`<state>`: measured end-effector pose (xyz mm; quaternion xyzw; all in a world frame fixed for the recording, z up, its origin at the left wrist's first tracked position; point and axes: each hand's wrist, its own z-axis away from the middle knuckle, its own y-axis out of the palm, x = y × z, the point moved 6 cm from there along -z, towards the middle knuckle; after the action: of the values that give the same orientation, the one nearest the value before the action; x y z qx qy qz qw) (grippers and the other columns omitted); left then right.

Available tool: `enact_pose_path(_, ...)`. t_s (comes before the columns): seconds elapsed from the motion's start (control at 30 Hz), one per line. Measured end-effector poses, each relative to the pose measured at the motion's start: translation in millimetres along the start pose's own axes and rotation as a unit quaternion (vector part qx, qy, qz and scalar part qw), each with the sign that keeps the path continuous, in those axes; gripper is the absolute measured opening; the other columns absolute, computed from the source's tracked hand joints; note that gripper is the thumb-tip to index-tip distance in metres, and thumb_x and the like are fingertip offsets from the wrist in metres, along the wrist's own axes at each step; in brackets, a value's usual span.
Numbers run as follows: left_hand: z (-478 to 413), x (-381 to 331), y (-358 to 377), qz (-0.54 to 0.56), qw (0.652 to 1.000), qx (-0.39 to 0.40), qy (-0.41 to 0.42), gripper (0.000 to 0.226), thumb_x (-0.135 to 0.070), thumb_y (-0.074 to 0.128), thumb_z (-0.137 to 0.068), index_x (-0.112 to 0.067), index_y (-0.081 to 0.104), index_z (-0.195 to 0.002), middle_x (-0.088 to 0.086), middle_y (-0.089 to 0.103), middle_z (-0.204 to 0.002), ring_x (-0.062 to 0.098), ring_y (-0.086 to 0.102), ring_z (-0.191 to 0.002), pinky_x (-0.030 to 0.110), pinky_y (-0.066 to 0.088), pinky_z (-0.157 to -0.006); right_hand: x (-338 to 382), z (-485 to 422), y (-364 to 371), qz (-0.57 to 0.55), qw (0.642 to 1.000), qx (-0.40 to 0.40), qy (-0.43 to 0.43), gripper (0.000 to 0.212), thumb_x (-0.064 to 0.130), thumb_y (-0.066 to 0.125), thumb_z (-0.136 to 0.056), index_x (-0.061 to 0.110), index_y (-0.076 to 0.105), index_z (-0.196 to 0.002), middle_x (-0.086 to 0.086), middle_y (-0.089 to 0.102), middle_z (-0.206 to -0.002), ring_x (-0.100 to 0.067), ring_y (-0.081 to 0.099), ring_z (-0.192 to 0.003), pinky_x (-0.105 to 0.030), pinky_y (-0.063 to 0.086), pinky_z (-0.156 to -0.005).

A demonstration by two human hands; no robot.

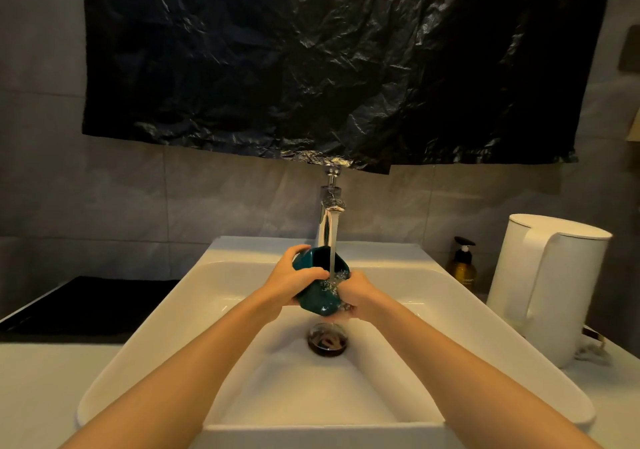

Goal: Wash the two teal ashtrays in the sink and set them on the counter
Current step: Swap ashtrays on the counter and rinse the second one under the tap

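Note:
A teal ashtray (320,275) is held tilted over the white sink (214,296), right under the running stream from the chrome faucet (327,220). My left hand (289,280) grips its left rim, fingers curled over the edge. My right hand (356,296) holds its lower right side, where water splashes. Whether one or two ashtrays are in my hands I cannot tell; no other ashtray shows elsewhere.
The sink drain (327,339) lies just below my hands. A white kettle (547,286) and an amber pump bottle (462,263) stand on the counter to the right. A black cooktop (79,303) lies left. Black plastic sheeting (346,61) covers the wall above.

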<state>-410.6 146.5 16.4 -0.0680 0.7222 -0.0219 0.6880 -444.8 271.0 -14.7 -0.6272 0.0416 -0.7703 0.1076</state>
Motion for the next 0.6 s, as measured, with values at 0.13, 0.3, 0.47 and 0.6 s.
enact_pose_path(0.13, -3.6, 0.2, -9.4, -0.024, 0.998, -0.043, 0.042, 0.039, -0.013, 0.055, -0.088, -0.033, 0.051, -0.121, 0.005, 0.053, -0.122, 0.024, 0.055, -0.105, 0.034, 0.057, -0.074, 1.3, 4.9, 10.4, -0.02, 0.993, 0.117, -0.004, 0.024, 0.0, 0.054, -0.094, 0.011, 0.055, -0.115, -0.016, 0.063, -0.114, -0.038, 0.066, -0.098, -0.049, 0.058, -0.068)
enact_pose_path(0.3, 0.7, -0.4, -6.9, -0.072, 0.997, 0.001, 0.033, 0.032, -0.014, 0.051, -0.092, -0.033, 0.055, -0.117, 0.004, 0.055, -0.112, 0.022, 0.055, -0.1, 0.026, 0.053, -0.063, 8.0, -8.4, -13.5, 0.183, 0.976, -0.079, -0.09, 0.025, -0.001, 0.064, -0.084, 0.005, 0.061, -0.108, -0.015, 0.065, -0.105, -0.031, 0.067, -0.091, -0.04, 0.06, -0.073)
enact_pose_path(0.47, 0.4, -3.4, -4.8, -0.059, 0.998, 0.011, 0.032, 0.033, -0.015, 0.05, -0.093, -0.031, 0.055, -0.122, 0.007, 0.055, -0.114, 0.024, 0.054, -0.105, 0.032, 0.054, -0.073, 26.8, 2.6, -25.3, 0.301, 0.922, -0.151, -0.19, 0.01, 0.011, 0.062, -0.089, 0.002, 0.066, -0.085, -0.01, 0.059, -0.076, -0.022, 0.052, -0.065, -0.025, 0.041, -0.049)
enact_pose_path(0.6, -0.3, -4.2, -12.9, -0.07, 0.996, -0.009, 0.049, 0.032, -0.011, 0.048, -0.092, -0.033, 0.057, -0.115, 0.004, 0.055, -0.109, 0.022, 0.054, -0.101, 0.03, 0.053, -0.07, 20.3, -3.5, -13.2, 0.278, 0.951, -0.028, -0.134, 0.018, 0.0, 0.062, -0.084, -0.003, 0.065, -0.102, -0.018, 0.065, -0.093, -0.025, 0.061, -0.076, -0.03, 0.055, -0.06)
